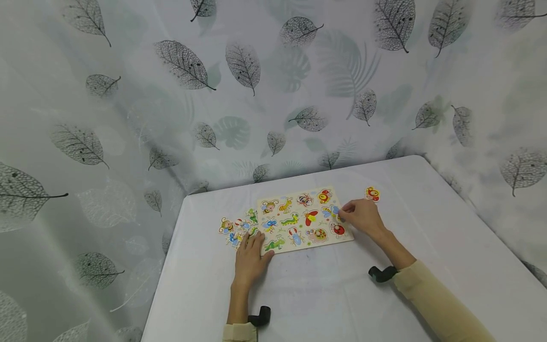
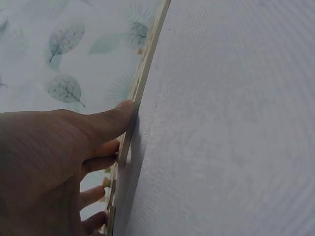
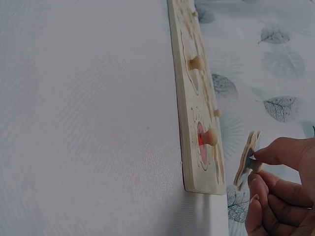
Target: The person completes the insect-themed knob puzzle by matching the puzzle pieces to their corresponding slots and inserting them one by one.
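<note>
A wooden peg puzzle board [image 1: 305,242] with colourful insect pictures lies flat on the white table. My right hand [image 1: 363,217] is by the board's right edge. In the right wrist view, its thumb and fingers pinch the small knob of an insect puzzle piece [image 3: 243,164], whose face is partly hidden; the piece is tilted and off the table. My left hand [image 1: 249,261] rests at the board's lower left corner. The left wrist view shows its thumb [image 2: 120,115] touching the board's edge, the other fingers spread near loose pieces beside the board.
Several loose insect pieces [image 1: 226,225] are bunched left of the board, some overlapping. A single red and yellow piece [image 1: 372,193] lies right of the board, beyond my right hand. Leaf-patterned curtains [image 1: 273,95] hang behind and beside the table [image 1: 316,294].
</note>
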Tool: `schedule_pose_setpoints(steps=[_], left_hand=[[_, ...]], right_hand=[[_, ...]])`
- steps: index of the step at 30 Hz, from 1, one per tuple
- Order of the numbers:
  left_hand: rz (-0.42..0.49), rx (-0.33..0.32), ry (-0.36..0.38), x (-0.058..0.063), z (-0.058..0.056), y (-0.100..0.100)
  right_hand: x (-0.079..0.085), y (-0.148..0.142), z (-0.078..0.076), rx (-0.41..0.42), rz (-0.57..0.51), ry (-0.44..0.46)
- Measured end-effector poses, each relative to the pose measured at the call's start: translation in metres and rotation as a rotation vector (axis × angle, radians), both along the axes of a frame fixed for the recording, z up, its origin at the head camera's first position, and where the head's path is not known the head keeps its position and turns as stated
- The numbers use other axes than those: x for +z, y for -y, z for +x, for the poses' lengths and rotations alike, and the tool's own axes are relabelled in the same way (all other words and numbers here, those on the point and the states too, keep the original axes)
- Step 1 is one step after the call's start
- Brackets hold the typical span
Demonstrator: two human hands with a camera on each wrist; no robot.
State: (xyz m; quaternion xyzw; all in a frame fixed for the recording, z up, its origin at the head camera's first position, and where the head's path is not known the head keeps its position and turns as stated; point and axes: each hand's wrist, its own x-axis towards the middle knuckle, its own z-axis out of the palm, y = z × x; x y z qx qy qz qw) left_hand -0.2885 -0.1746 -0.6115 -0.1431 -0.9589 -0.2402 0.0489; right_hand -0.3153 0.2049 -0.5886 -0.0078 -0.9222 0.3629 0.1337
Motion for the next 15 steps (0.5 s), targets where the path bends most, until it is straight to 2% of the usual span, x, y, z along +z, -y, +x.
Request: schedule_pose_setpoints(steps=[15], left_hand=[[-0.02,0.005,0.008,-0.003,-0.0024,0.0018]], right_hand=[[-0.0009,0.0064,-0.0035,-0.023,0.048,0.016]])
